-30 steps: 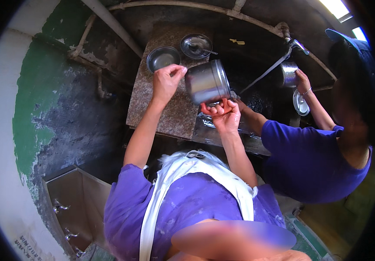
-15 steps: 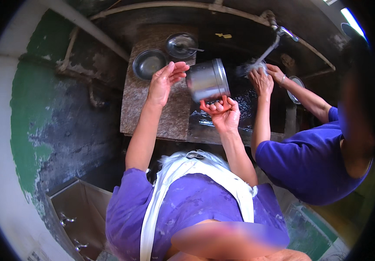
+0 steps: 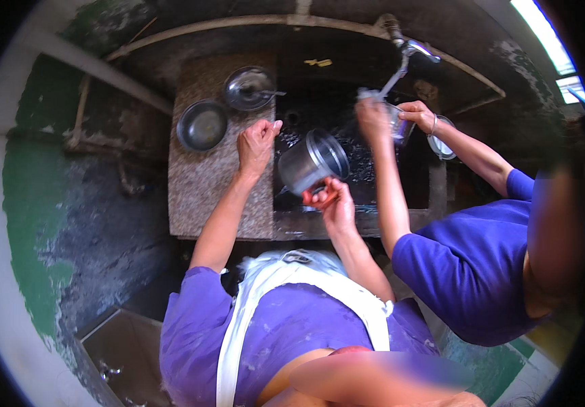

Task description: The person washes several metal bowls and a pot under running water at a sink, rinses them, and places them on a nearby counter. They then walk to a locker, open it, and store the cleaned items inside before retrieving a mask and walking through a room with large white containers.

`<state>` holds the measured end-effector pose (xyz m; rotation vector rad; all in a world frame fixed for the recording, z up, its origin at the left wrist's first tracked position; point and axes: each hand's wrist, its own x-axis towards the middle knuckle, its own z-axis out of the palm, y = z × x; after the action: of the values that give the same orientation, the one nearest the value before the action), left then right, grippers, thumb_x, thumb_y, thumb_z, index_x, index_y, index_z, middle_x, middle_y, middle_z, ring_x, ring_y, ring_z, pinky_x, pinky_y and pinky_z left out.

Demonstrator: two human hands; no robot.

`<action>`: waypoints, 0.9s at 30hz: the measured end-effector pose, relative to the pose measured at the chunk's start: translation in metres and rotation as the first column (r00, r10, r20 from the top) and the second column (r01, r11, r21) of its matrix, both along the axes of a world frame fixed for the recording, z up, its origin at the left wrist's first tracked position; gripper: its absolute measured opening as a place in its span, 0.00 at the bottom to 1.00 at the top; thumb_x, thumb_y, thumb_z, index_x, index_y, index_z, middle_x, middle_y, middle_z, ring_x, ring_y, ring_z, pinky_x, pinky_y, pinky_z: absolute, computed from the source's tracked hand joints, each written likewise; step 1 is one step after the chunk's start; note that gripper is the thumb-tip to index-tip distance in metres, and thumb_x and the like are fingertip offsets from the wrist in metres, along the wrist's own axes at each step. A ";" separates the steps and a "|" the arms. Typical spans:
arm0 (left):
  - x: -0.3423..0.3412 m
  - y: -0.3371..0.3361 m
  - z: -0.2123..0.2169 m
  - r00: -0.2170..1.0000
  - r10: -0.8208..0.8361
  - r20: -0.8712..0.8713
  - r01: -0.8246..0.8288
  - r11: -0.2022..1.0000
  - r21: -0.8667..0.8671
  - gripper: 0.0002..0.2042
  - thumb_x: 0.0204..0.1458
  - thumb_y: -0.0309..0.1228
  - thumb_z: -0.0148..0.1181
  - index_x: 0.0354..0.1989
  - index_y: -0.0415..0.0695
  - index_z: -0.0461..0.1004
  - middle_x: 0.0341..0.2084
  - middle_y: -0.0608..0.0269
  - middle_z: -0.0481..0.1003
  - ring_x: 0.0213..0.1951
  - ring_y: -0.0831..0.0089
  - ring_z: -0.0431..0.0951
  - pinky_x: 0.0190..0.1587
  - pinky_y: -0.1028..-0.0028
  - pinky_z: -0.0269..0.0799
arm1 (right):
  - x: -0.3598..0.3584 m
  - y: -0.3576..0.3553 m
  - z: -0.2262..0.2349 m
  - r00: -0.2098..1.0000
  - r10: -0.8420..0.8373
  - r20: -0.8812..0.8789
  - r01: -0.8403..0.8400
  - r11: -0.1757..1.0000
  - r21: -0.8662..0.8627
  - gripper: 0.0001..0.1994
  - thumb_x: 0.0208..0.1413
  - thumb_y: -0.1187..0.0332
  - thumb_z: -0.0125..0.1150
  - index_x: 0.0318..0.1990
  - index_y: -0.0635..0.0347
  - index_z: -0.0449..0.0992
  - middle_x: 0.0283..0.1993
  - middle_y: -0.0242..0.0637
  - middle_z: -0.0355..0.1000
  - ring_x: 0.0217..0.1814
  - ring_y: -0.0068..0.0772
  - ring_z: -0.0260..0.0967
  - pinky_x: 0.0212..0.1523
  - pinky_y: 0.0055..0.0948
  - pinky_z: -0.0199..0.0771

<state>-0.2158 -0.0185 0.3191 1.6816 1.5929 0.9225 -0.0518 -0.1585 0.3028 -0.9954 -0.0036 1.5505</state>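
Metal pot (image 3: pixel 298 168), tilted above the dark wet sink (image 3: pixel 438 186), mouth toward the right, red handle (image 3: pixel 328 195) clamped in the right hand (image 3: pixel 336 207), left hand (image 3: pixel 256 147) nearby, fingers curled, full closure not determinable, round bowl (image 3: pixel 202 127) on the speckled counter (image 3: pixel 221 203).

Two metal bowls (image 3: pixel 202 126) (image 3: pixel 241 81) are sitting on one speckled counter (image 3: pixel 224 197), one utensil (image 3: pixel 277 93) is resting in one of them, one red-handled cylindrical metal pot (image 3: pixel 297 168) is being held, the person's two hands (image 3: pixel 256 147) (image 3: pixel 337 203) and a co-worker's two hands (image 3: pixel 374 123) (image 3: pixel 416 114) are showing, one faucet (image 3: pixel 413 47) is jutting out, and one bracelet (image 3: pixel 433 124) is circling one wrist (image 3: pixel 440 129)
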 end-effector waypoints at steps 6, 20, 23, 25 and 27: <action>0.099 0.069 -0.027 0.883 -0.288 0.371 0.356 0.926 -0.129 0.18 0.55 0.41 0.49 0.23 0.38 0.75 0.16 0.66 0.72 0.19 0.81 0.70 0.25 0.79 0.66 | 0.002 -0.027 -0.006 0.965 0.087 0.246 -0.048 0.986 -0.159 0.12 0.52 0.61 0.52 0.35 0.63 0.68 0.18 0.32 0.61 0.24 0.28 0.64 0.40 0.36 0.73; 0.098 0.125 -0.100 0.597 0.344 0.725 0.460 0.594 -0.660 0.12 0.55 0.37 0.49 0.38 0.44 0.73 0.31 0.64 0.75 0.32 0.72 0.74 0.35 0.72 0.72 | 0.020 -0.029 -0.001 0.982 0.070 0.178 -0.047 0.990 -0.130 0.11 0.52 0.64 0.52 0.32 0.65 0.68 0.18 0.33 0.60 0.23 0.29 0.63 0.37 0.33 0.72; 0.075 0.113 -0.098 0.457 0.389 0.800 0.507 0.625 -0.594 0.14 0.56 0.39 0.48 0.42 0.42 0.71 0.37 0.60 0.74 0.39 0.67 0.74 0.42 0.67 0.71 | 0.021 -0.020 -0.003 0.993 0.066 0.096 -0.060 0.996 -0.065 0.13 0.54 0.63 0.52 0.36 0.67 0.68 0.19 0.33 0.61 0.24 0.31 0.65 0.40 0.37 0.73; 0.059 0.104 -0.090 0.374 0.424 0.825 0.540 0.623 -0.565 0.15 0.56 0.40 0.48 0.44 0.42 0.70 0.40 0.58 0.73 0.41 0.66 0.73 0.45 0.65 0.70 | 0.022 -0.011 -0.004 0.998 0.054 0.015 -0.053 0.998 -0.035 0.12 0.54 0.62 0.50 0.36 0.64 0.68 0.19 0.32 0.63 0.25 0.31 0.65 0.39 0.36 0.71; 0.044 0.094 -0.080 0.297 0.443 0.846 0.536 0.656 -0.532 0.15 0.56 0.40 0.48 0.43 0.42 0.71 0.39 0.58 0.73 0.39 0.66 0.74 0.42 0.67 0.71 | 0.023 0.000 -0.004 0.993 -0.001 -0.117 0.003 1.000 0.020 0.11 0.53 0.63 0.49 0.36 0.61 0.68 0.21 0.31 0.64 0.26 0.30 0.64 0.36 0.33 0.69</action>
<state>-0.1721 0.0750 0.2387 0.2585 0.7434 0.7559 -0.0285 -0.1583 0.2988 -0.8874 0.0637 1.6018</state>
